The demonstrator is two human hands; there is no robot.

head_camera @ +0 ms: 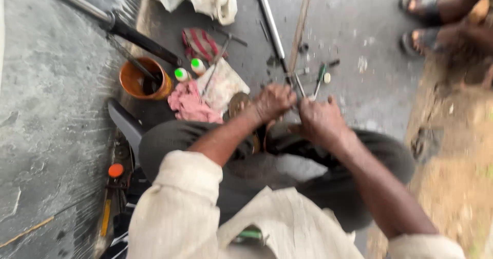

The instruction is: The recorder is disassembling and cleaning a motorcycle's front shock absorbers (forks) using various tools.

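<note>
Thin metal rod [299, 87] is looking shiny, kinda blurry; left hand [272, 103] and right hand [319, 120] are both gripping it close together.

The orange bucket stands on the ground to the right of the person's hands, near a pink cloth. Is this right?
Not quite. In the head view the orange bucket stands to the left of the hands, beyond the left hand and far from the right hand. It is indeed near the pink cloth.
</note>
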